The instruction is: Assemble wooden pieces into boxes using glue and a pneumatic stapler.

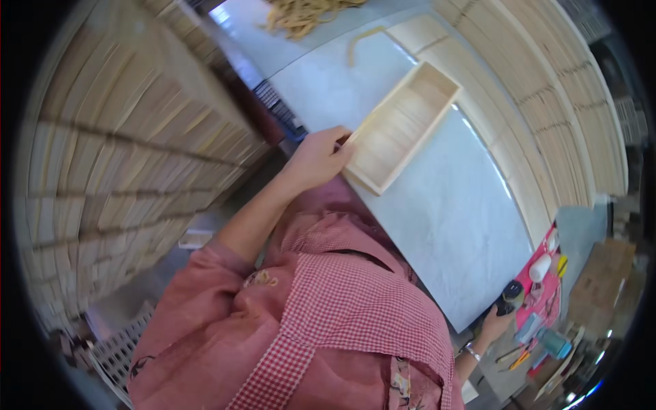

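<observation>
An open rectangular box of pale wood [418, 141] is on the grey-white worktable [444, 219], set slantwise near the table's left edge. My left hand [318, 157] has its fingers closed over the box's near-left rim. Low on the right, my right hand [495, 324] grips a dark tool with a round black top [512, 290]; its exact kind is too small to make out. That hand is by the table's right end, beside a pink mat [529, 301] with a white cylindrical container [540, 268].
Tall stacks of wooden boxes [137, 123] rise on the left; more stacked pale wood [533, 89] lines the table's far side. Curled yellowish strips [307, 17] lie at the top. Right of the mat are a teal bottle [553, 343] and a cardboard box [601, 280].
</observation>
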